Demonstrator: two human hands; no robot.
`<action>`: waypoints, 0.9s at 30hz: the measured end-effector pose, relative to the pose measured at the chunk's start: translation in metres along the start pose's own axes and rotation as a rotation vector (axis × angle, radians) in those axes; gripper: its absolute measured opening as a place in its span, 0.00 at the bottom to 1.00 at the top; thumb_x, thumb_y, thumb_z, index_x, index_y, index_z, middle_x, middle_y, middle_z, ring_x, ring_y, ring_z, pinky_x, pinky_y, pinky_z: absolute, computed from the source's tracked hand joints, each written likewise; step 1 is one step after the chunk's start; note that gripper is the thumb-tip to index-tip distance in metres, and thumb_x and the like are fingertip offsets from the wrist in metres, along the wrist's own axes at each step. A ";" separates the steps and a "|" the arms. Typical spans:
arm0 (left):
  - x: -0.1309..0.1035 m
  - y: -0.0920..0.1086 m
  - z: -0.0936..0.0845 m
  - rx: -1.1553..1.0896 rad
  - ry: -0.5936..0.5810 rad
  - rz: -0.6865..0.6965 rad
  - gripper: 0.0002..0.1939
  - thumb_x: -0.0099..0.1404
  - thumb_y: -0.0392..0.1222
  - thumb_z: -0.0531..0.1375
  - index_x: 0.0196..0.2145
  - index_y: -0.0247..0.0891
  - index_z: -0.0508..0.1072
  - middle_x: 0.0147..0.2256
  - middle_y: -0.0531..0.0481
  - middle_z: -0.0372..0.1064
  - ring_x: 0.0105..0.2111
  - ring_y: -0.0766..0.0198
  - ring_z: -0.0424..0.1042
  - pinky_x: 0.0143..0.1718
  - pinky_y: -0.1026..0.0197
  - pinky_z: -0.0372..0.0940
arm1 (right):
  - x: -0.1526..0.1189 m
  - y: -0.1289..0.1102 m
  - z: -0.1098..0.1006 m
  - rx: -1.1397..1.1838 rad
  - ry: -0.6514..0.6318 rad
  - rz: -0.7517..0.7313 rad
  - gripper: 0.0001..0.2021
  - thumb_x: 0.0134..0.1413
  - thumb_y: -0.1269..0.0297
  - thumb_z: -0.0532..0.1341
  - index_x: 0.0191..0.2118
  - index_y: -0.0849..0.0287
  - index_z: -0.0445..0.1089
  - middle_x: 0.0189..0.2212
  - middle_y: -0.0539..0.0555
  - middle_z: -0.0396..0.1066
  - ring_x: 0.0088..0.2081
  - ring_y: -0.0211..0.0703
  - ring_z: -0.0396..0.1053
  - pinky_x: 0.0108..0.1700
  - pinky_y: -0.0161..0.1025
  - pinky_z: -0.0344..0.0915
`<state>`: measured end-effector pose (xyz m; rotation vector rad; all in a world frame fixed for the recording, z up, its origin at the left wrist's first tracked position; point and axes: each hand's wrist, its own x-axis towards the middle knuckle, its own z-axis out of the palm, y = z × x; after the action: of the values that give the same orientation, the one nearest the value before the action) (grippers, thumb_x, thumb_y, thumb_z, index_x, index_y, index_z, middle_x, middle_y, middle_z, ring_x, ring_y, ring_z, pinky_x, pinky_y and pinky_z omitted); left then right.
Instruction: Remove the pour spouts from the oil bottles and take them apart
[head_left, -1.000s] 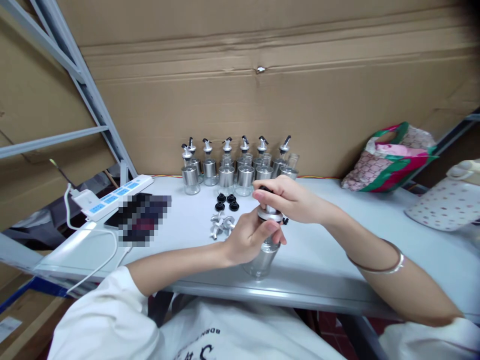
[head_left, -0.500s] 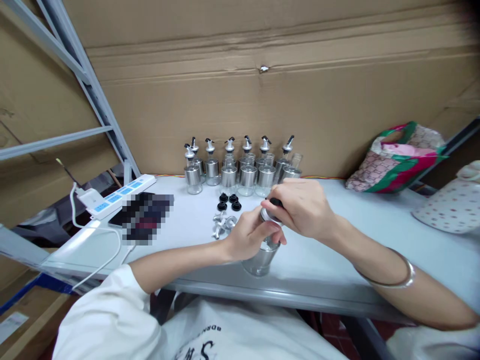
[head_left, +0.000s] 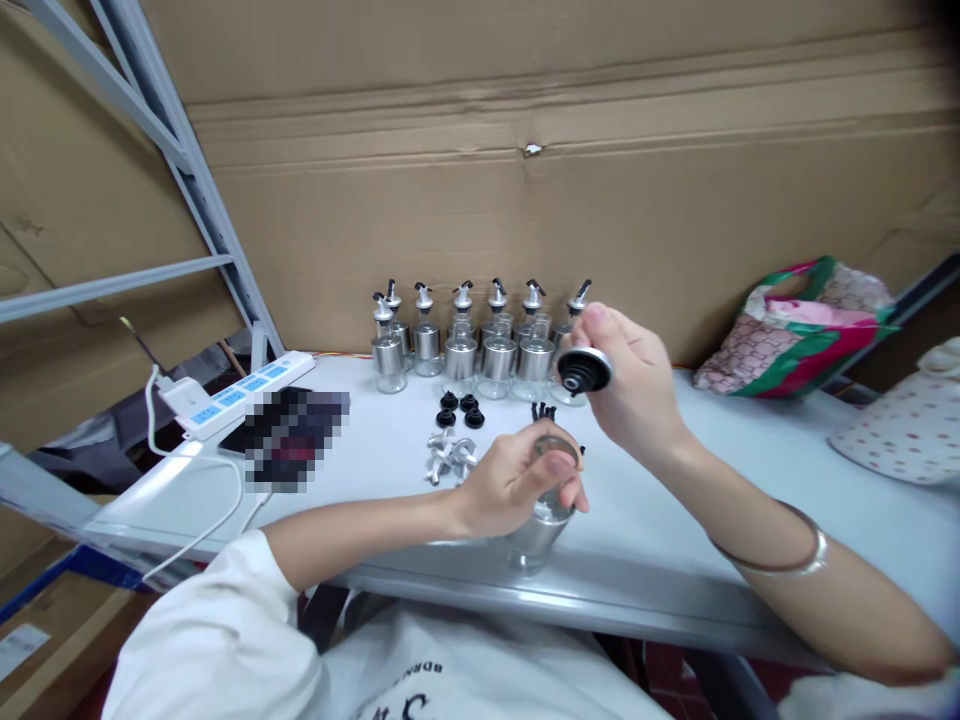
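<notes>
My left hand (head_left: 517, 475) is wrapped round the neck of a glass bottle (head_left: 541, 530) with a steel band, close to the table's front edge. The bottle's mouth is uncovered. Above it and to the right, my right hand (head_left: 634, 385) grips a pourer stopper (head_left: 583, 373), its black ribbed plug turned towards me. Beyond my left hand lie several black rubber plugs (head_left: 460, 410), silver spout parts (head_left: 450, 457) and small black pieces (head_left: 544, 411). Rows of similar bottles (head_left: 498, 355) stand at the back; some carry pourers, others have bare necks.
On the left, a power strip (head_left: 247, 392) and a dark, partly blurred phone (head_left: 262, 430) lie with a white cable. A patterned bag (head_left: 795, 330) and a spotted white cloth item (head_left: 900, 430) sit at the right. Cardboard (head_left: 450, 200) backs the table (head_left: 675, 540).
My right hand has lifted the pourer stopper off the bottle, up and to the right. The bottle, still in my left hand, has shifted slightly right.
</notes>
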<state>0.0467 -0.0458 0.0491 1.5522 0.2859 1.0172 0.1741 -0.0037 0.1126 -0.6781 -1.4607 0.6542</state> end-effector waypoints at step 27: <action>0.084 -0.036 -0.207 0.943 0.811 0.184 0.20 0.67 0.58 0.44 0.34 0.39 0.62 0.23 0.53 0.68 0.29 0.63 0.72 0.37 0.62 0.63 | -0.018 0.070 -0.033 -0.440 -0.119 0.061 0.22 0.60 0.43 0.46 0.26 0.56 0.58 0.18 0.45 0.57 0.21 0.35 0.56 0.25 0.34 0.53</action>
<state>-0.0421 0.1617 0.0370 1.9065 1.3565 1.7845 0.2078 0.0285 0.0480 -1.0405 -1.7208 0.4247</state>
